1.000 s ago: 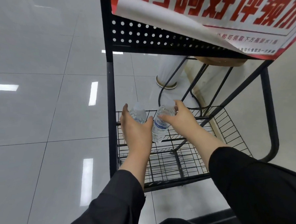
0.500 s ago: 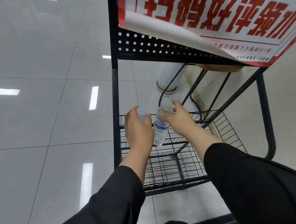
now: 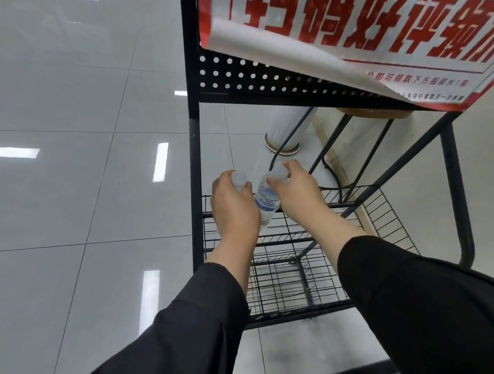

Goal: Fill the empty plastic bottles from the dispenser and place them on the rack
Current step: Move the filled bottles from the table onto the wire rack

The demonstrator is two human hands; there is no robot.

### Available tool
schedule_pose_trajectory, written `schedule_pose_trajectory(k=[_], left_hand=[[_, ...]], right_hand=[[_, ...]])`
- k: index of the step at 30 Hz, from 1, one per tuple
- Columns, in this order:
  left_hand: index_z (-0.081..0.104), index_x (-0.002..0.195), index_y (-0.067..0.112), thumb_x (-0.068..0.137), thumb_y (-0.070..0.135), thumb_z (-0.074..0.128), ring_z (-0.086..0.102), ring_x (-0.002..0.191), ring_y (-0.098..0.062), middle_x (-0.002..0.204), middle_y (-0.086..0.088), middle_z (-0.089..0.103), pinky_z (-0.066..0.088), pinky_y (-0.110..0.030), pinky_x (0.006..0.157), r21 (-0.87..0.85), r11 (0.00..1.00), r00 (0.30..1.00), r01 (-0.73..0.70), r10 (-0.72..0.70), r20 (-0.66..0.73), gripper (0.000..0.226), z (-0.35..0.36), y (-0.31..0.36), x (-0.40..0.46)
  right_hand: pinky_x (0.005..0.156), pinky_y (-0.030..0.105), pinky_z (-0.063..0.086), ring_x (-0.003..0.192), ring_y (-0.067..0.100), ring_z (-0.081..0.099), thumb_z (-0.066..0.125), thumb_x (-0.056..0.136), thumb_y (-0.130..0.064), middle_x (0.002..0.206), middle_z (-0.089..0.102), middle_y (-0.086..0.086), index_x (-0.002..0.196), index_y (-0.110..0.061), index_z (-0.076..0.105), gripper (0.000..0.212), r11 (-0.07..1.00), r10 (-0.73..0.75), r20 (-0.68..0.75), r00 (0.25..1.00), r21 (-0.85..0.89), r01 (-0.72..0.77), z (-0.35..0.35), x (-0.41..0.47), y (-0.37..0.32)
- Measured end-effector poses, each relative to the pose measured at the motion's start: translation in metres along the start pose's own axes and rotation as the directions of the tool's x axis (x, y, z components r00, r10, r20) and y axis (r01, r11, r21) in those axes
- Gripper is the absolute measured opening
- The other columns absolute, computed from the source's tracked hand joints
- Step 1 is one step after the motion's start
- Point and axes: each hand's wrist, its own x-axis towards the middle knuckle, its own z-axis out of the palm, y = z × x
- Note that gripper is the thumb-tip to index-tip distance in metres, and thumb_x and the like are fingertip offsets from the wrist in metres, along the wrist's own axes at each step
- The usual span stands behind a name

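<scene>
Two bottles here, both small clear plastic ones with pale translucent caps. The right bottle [image 3: 265,202] has a white label with blue print wrapped round its middle, and it leans a bit, cap tipped to the right. It looks see-through all the way down, so I honestly can't tell how full it is. The right hand [image 3: 295,193] pinches it up at the cap, thumb on the near side, fingers curled over the top.

The left bottle [image 3: 238,180] is mostly hidden. Only the cap and a bit of shoulder poke out above the left hand [image 3: 233,207], whose fingers are wrapped round the body.

Both bottles sit just beside each other over the back left corner of the black wire rack [image 3: 287,272], right next to its upright post. Whether the bases actually touch the wire shelf, can't say, the hands block it.

Above the shelf there's a black perforated panel [image 3: 246,76] with a red and white poster [image 3: 362,35] hanging over it, corner curling. Glossy grey floor tiles [image 3: 70,149] all around, and dark sleeves [image 3: 405,309] on both arms.
</scene>
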Motion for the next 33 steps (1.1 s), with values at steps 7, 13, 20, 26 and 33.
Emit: schedule_pose_trajectory(k=[7,13,20,26,33], left_hand=[[0.05,0.142,0.02,0.1,0.014,0.058,0.056,0.122,-0.026,0.141,-0.002,0.052,0.05,-0.042,0.1,-0.028,0.999,0.999,0.04,-0.039,0.028,0.043,-0.001,0.006,0.003],[0.053,0.139,0.024,0.094,0.01,0.057,0.057,0.122,-0.027,0.142,0.001,0.051,0.048,-0.054,0.103,-0.026,0.999,0.998,0.035,-0.033,0.061,0.048,-0.005,0.013,0.005],[0.047,0.148,0.022,0.101,0.014,0.051,0.053,0.131,-0.024,0.15,0.0,0.047,0.047,-0.047,0.109,-0.045,0.999,0.998,-0.026,0.029,0.062,0.048,-0.013,0.017,-0.002],[0.046,0.149,0.02,0.105,0.022,0.052,0.044,0.14,-0.017,0.154,0.002,0.044,0.04,-0.031,0.109,-0.031,0.982,0.979,-0.185,0.187,0.079,0.045,-0.023,0.037,-0.017],[0.054,0.142,0.019,0.105,0.024,0.053,0.048,0.126,-0.007,0.138,0.01,0.052,0.035,-0.021,0.104,-0.052,0.96,0.943,-0.276,0.281,0.179,0.038,-0.037,0.073,-0.054]], right_hand=[[0.081,0.025,0.035,0.109,0.024,0.055,0.065,0.097,-0.029,0.129,0.06,0.009,0.131,-0.014,0.053,0.038,0.999,0.031,0.04,0.999,-0.036,-0.03,-0.004,0.009,-0.005],[0.08,0.024,0.036,0.105,0.018,0.049,0.069,0.095,-0.033,0.138,0.056,0.008,0.139,-0.017,0.05,0.051,0.998,0.041,0.075,0.996,-0.051,-0.037,-0.009,0.006,-0.006],[0.101,0.028,0.037,0.138,0.026,0.046,0.069,0.094,-0.04,0.154,0.046,0.008,0.154,-0.018,0.036,0.072,0.996,0.018,0.093,0.996,-0.084,-0.01,-0.012,0.0,-0.011],[0.114,0.037,0.034,0.143,0.027,0.043,0.054,0.103,-0.041,0.159,0.042,0.007,0.156,-0.017,0.035,0.061,0.999,0.019,-0.012,1.0,-0.028,-0.02,-0.034,-0.02,-0.008],[0.115,0.042,0.038,0.143,0.022,0.043,0.051,0.104,-0.043,0.158,0.043,0.0,0.154,-0.021,0.037,0.056,0.994,0.081,-0.111,0.991,0.085,-0.071,-0.057,-0.071,0.004]])
